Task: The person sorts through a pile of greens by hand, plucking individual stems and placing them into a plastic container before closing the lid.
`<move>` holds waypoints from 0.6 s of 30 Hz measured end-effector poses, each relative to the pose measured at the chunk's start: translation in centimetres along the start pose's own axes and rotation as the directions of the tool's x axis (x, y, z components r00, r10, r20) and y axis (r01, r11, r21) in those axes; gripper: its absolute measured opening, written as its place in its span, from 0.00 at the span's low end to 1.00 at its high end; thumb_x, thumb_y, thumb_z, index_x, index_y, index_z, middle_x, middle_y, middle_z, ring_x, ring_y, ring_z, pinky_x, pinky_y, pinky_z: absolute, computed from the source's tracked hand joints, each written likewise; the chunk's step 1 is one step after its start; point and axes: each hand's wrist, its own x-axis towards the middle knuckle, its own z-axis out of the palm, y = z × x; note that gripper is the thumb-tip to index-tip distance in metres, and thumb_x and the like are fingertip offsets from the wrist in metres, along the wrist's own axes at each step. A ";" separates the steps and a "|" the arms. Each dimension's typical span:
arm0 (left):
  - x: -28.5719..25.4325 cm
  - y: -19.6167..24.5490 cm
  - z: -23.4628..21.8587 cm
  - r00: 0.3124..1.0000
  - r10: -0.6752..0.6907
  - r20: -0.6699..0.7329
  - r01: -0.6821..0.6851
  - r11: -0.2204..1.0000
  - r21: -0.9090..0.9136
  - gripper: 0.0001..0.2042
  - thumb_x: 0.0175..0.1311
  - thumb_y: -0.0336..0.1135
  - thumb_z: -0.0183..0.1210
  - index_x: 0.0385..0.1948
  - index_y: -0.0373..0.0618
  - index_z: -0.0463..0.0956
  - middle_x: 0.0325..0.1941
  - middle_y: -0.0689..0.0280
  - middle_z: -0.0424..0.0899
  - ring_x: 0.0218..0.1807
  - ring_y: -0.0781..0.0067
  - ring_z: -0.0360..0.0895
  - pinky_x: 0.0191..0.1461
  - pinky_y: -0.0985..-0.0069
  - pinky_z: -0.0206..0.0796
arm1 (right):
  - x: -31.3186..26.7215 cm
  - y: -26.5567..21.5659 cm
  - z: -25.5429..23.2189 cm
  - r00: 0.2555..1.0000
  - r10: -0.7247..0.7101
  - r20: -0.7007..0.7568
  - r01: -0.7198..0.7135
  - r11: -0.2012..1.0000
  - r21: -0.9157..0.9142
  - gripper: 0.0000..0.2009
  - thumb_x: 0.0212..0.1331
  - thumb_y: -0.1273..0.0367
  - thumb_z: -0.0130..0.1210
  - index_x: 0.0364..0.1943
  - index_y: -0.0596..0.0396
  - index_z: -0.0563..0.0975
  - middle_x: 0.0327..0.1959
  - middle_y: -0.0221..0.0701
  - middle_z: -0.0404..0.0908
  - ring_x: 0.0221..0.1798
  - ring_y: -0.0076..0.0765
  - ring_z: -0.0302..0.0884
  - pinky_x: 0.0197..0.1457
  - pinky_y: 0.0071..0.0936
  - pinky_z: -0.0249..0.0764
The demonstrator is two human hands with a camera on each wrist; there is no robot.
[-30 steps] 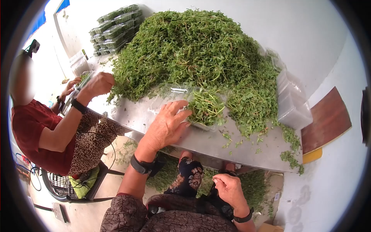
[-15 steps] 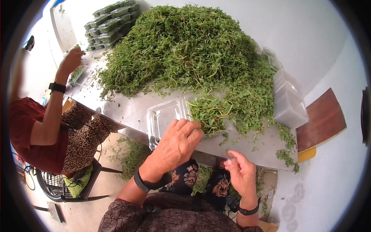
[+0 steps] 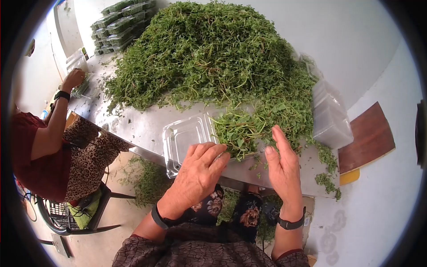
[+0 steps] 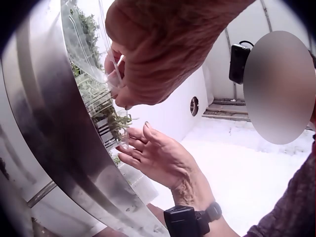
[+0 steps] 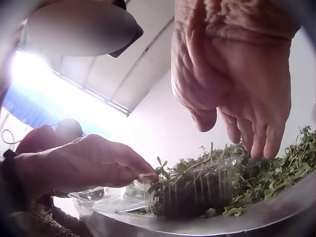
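Observation:
A clear plastic clamshell container (image 3: 184,131) lies opened on the metal table, its lid folded out to the left. Leafy green stems (image 3: 238,131) fill its base and rise over the rim, as the right wrist view also shows through the ribbed container wall (image 5: 197,192). My left hand (image 3: 195,173) pinches the container's edge where lid and base meet, with the plastic between thumb and fingers in the left wrist view. At the container's right end, my right hand (image 3: 284,171) is held with straight fingers, palm turned inward, beside the stems, holding nothing.
A large heap of greens (image 3: 204,53) covers the table's back. Filled boxes (image 3: 124,24) are stacked back left; nested empty containers (image 3: 332,118) stand at the right. Another person (image 3: 49,147) works at the left end. A brown board (image 3: 369,138) leans by the wall.
My right hand has risen from near my lap to the container's right end, its fingers straightening. My left hand has moved onto the container's edge. The other person's hand has moved down to their box.

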 end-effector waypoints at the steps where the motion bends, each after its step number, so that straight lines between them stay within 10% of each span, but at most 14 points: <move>1: 0.0 0.0 0.0 1.000 0.001 0.003 -0.001 1.000 0.005 0.21 0.43 0.21 0.64 0.43 0.41 0.74 0.49 0.60 0.76 0.51 0.56 0.73 0.52 0.61 0.66 | 0.2 0.0 0.3 1.000 0.011 0.018 -0.011 1.000 -0.011 0.22 0.67 0.66 0.49 0.61 0.65 0.66 0.63 0.51 0.68 0.65 0.53 0.67 0.65 0.38 0.65; 18: 0.0 0.3 0.2 1.000 -0.015 0.003 0.015 0.999 -0.035 0.18 0.44 0.19 0.63 0.42 0.38 0.74 0.48 0.59 0.76 0.50 0.55 0.73 0.52 0.63 0.68 | 1.5 1.6 2.4 0.995 -0.039 -0.095 0.034 0.998 -0.047 0.20 0.64 0.67 0.54 0.57 0.65 0.71 0.54 0.50 0.75 0.56 0.52 0.74 0.57 0.38 0.72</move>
